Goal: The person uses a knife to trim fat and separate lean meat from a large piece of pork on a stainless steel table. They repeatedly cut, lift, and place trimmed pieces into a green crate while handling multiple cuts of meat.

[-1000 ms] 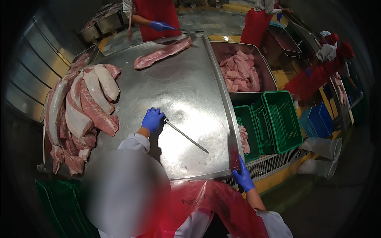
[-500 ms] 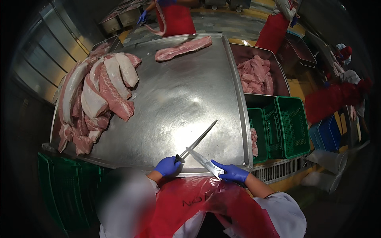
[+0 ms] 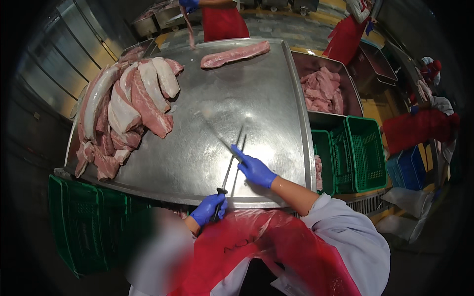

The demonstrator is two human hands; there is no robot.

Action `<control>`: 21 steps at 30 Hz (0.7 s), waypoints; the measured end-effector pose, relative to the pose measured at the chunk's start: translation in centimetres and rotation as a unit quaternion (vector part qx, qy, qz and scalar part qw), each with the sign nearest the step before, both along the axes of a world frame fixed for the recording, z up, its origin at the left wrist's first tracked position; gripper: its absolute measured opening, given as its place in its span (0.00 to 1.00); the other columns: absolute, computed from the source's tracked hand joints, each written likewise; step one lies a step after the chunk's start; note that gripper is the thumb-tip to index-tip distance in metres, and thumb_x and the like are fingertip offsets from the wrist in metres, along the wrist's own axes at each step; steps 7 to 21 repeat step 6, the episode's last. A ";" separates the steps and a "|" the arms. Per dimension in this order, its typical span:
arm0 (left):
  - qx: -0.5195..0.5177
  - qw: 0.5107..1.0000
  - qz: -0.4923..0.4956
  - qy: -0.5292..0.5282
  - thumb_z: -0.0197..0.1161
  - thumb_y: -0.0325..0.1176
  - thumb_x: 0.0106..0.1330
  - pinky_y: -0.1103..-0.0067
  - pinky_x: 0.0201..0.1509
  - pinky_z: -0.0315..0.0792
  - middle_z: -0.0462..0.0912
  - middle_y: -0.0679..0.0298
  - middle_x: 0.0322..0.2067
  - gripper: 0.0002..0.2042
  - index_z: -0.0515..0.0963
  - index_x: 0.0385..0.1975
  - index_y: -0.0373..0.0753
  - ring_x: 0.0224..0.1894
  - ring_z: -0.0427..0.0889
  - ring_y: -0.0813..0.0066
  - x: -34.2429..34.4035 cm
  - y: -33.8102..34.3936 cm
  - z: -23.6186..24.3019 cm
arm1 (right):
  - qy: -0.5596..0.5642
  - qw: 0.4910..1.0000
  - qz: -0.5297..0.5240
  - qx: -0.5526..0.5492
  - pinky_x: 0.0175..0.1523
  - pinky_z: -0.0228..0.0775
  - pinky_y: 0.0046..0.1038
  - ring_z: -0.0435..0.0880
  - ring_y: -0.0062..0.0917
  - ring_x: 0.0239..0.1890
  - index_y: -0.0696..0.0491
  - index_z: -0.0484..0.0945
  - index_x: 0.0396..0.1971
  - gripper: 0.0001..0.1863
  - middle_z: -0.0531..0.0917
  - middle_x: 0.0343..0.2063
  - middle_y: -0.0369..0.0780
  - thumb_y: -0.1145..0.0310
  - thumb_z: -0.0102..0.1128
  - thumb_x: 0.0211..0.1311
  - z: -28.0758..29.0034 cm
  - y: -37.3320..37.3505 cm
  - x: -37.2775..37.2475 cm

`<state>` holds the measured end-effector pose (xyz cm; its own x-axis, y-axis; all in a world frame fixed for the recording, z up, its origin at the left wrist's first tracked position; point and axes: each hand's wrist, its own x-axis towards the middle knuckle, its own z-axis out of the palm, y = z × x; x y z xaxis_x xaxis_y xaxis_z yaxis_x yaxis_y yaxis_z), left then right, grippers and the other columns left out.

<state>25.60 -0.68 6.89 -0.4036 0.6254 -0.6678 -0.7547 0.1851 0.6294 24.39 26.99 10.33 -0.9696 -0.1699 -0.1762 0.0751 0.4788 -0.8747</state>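
Steel and knife had both shifted since half a second before: then my hands sat close together at the near edge of the tabletop (image 3: 207, 143), the blades crossed low; now my right hand (image 3: 254, 169) had pushed forward over the metal while my left hand (image 3: 210, 208) stayed back at the rim. My left hand was closed in a fist around the dark handle of the sharpening steel (image 3: 230, 165), whose thin rod ran up and away from me across the tabletop. My right hand, in its blue glove like the other, was wrapped shut on the knife (image 3: 217, 132); its blade was blurred, reaching up and to the left past the rod, and I could not tell whether the two were touching. To my left lay the heap of pork cuts (image 3: 126, 113), well apart from both hands, and a single long cut (image 3: 235, 54) rested at the far edge. To my right stood a metal tray of meat (image 3: 323, 93) and green crates (image 3: 363, 153). Across the tabletop a person in a red apron (image 3: 224, 22) stood working.
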 end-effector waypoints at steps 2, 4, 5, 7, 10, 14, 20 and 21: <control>0.096 0.991 0.069 -0.070 0.52 0.45 0.80 0.74 0.26 0.73 0.73 0.66 0.23 0.14 0.74 0.38 0.40 0.19 0.74 0.75 0.4 0.2 2.0 | 0.109 0.981 0.093 0.130 0.46 0.80 0.43 0.86 0.47 0.40 0.25 0.46 0.79 0.36 0.77 0.51 0.56 0.62 0.48 0.79 1.5 -1.6 2.3; 0.176 0.973 0.107 -0.104 0.52 0.45 0.80 0.75 0.24 0.73 0.74 0.65 0.24 0.15 0.73 0.39 0.39 0.19 0.73 0.74 0.6 0.4 3.6 | 0.131 0.953 0.191 0.194 0.42 0.80 0.45 0.85 0.49 0.37 0.23 0.47 0.79 0.35 0.77 0.47 0.55 0.59 0.48 0.79 4.7 -3.1 3.6; 0.197 0.968 0.110 -0.107 0.50 0.44 0.81 0.75 0.24 0.72 0.73 0.65 0.25 0.14 0.72 0.40 0.39 0.19 0.73 0.74 0.9 -0.1 4.7 | 0.124 0.946 0.201 0.223 0.41 0.80 0.44 0.85 0.48 0.37 0.23 0.50 0.78 0.33 0.79 0.48 0.54 0.59 0.49 0.79 5.1 -2.7 4.1; 0.161 0.982 0.092 -0.029 0.51 0.44 0.81 0.74 0.24 0.72 0.73 0.65 0.25 0.14 0.72 0.41 0.39 0.20 0.72 0.74 1.1 -1.0 5.4 | 0.123 0.947 0.197 0.222 0.41 0.80 0.44 0.85 0.48 0.37 0.23 0.50 0.78 0.33 0.79 0.48 0.54 0.59 0.49 0.79 5.0 -2.8 4.4; 0.161 0.982 0.092 -0.029 0.51 0.44 0.81 0.74 0.24 0.72 0.73 0.65 0.25 0.14 0.72 0.41 0.39 0.20 0.72 0.74 1.1 -1.0 5.4 | 0.123 0.947 0.197 0.222 0.41 0.80 0.44 0.85 0.48 0.37 0.23 0.50 0.78 0.33 0.79 0.48 0.54 0.59 0.49 0.79 5.0 -2.8 4.4; 0.161 0.982 0.092 -0.029 0.51 0.44 0.81 0.74 0.24 0.72 0.73 0.65 0.25 0.14 0.72 0.41 0.39 0.20 0.72 0.74 1.1 -1.0 5.4 | 0.123 0.947 0.197 0.222 0.41 0.80 0.44 0.85 0.48 0.37 0.23 0.50 0.78 0.33 0.79 0.48 0.54 0.59 0.49 0.79 5.0 -2.8 4.4; 0.161 0.982 0.092 -0.029 0.51 0.44 0.81 0.74 0.24 0.72 0.73 0.65 0.25 0.14 0.72 0.41 0.39 0.20 0.72 0.74 1.1 -1.0 5.4 | 0.123 0.947 0.197 0.222 0.41 0.80 0.44 0.85 0.48 0.37 0.23 0.50 0.78 0.33 0.79 0.48 0.54 0.59 0.49 0.79 5.0 -2.8 4.4; 0.161 0.982 0.092 -0.029 0.51 0.44 0.81 0.74 0.24 0.72 0.73 0.65 0.25 0.14 0.72 0.41 0.39 0.20 0.72 0.74 1.1 -1.0 5.4 | 0.123 0.947 0.197 0.222 0.41 0.80 0.44 0.85 0.48 0.37 0.23 0.50 0.78 0.33 0.79 0.48 0.54 0.59 0.49 0.79 5.0 -2.8 4.4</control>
